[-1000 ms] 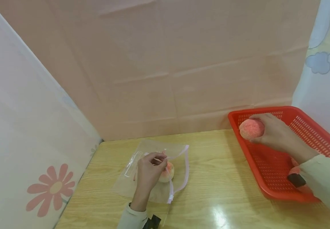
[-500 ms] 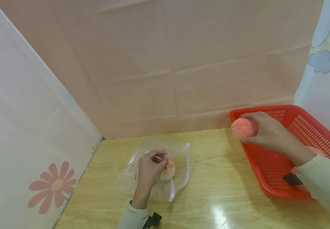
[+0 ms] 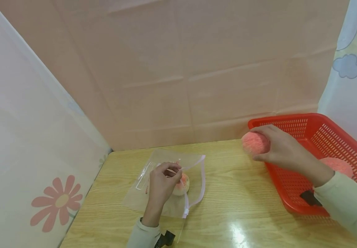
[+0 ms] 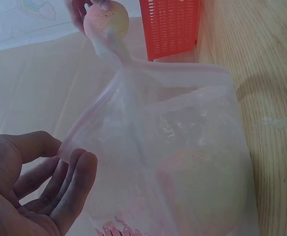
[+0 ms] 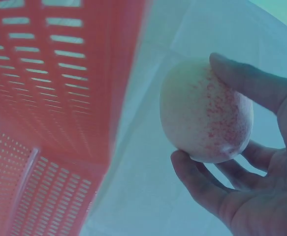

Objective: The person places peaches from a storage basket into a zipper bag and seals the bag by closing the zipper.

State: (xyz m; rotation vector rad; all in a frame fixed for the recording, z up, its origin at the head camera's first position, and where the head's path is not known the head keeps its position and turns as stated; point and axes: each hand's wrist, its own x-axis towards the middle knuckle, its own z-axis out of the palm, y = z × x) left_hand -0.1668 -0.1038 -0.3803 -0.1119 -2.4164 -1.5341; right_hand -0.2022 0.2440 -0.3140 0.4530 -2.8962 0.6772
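My left hand (image 3: 163,181) pinches the upper edge of a clear zip bag (image 3: 195,187) with a pink seal, its mouth facing right. Inside that bag lies one peach (image 3: 182,185), seen blurred through the plastic in the left wrist view. My right hand (image 3: 282,148) grips a second peach (image 3: 255,143), held in the air just past the left rim of the red basket (image 3: 277,193). In the right wrist view, thumb and fingers hold this peach (image 5: 202,113) from opposite sides, next to the basket wall (image 5: 84,73).
Another peach (image 3: 337,166) sits in the basket, partly behind my right forearm. The wooden table (image 3: 221,193) spans between bag and basket. A tan sheet (image 3: 181,69) stands behind, with a patterned white sheet (image 3: 26,137) along the left side.
My right hand has carried the peach leftward, from above the basket to beyond its left rim. More of the peach in the basket shows now. The left hand and bag stay put.
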